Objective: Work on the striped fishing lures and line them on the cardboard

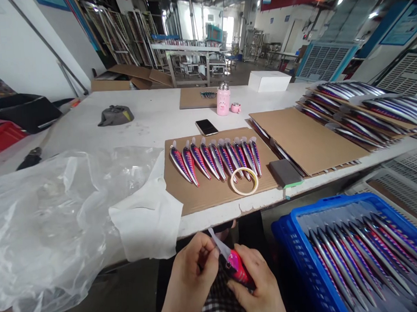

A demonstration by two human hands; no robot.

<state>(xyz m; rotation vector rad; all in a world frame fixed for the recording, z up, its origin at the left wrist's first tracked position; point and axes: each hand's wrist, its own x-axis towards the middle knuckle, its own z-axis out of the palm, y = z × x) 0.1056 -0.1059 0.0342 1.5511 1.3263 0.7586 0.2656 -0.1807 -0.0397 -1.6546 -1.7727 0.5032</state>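
Observation:
Above my lap, my right hand (257,279) is wrapped around a pink and dark fishing lure (238,267). A whitish translucent strip (220,244) sticks out from the lure's front end; I cannot tell whether it is tape or the diving lip. Thumb and forefinger of my left hand (195,270) pinch at the edge of this strip. On the table's near side, a cardboard sheet (207,201) bears a row of several similar striped lures (214,159) with clear lips. A roll of masking tape (244,192) lies over the tails at the row's right.
At lower right stands a blue crate (297,244) of lures. Stacked cardboard with lures (349,116) fills the table's right. Plastic bags (58,215) drape over the left edge. A dark block (285,171), phone (206,127), pink bottle (223,101) and grey cap (115,115) lie around.

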